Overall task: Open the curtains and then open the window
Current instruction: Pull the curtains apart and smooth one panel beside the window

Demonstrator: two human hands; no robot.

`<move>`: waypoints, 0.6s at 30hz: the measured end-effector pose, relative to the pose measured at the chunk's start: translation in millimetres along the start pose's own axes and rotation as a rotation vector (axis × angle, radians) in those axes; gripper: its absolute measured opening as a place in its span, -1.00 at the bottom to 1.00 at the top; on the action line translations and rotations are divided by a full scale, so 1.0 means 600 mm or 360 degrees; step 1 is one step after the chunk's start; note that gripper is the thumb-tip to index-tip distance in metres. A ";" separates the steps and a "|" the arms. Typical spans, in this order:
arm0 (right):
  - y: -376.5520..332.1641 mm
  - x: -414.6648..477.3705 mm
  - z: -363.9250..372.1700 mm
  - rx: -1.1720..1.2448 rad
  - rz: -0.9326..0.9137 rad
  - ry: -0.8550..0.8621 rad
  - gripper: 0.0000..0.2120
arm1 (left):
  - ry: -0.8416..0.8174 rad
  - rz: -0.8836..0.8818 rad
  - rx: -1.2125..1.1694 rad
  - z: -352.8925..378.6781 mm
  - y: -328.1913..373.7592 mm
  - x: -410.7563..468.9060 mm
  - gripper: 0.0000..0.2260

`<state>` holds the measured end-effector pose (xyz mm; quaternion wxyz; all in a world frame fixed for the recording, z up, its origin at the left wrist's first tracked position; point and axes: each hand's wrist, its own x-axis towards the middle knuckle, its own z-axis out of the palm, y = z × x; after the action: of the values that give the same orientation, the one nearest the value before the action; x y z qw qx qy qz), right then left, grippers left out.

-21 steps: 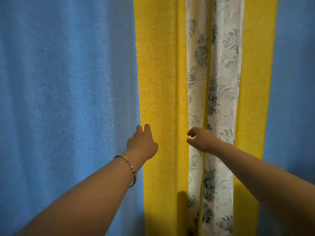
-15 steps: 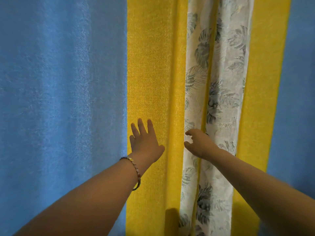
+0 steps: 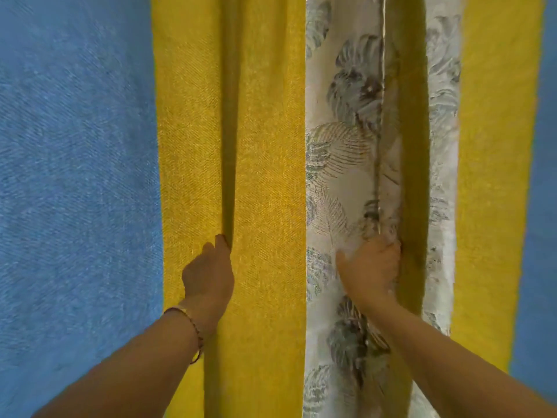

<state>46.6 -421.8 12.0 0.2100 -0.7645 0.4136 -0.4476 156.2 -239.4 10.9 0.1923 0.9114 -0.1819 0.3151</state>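
Observation:
Closed curtains fill the head view and hide the window. The left curtain has a blue panel and a yellow panel. A white leaf-printed band runs down the middle where the curtains meet. The right curtain shows yellow and blue. My left hand, with a bracelet on its wrist, has its fingers tucked into a vertical fold of the yellow panel. My right hand is closed round the inner edge of the leaf-printed band, beside a dark narrow gap.
My left hand went from flat on the yellow panel to pinching a fold in it. My right hand closed on the leaf-printed edge, and a dark gap has opened beside it.

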 end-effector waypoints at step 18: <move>-0.265 -0.172 0.062 0.0996 -0.0637 -0.0491 -0.62 | 0.0731 0.0506 0.1071 -0.160 -0.292 -0.030 -0.82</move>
<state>122.6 -248.4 50.5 0.4009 -0.7873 0.0639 -0.4640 173.9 -40.0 28.0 -0.1309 0.7902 -0.1595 0.5771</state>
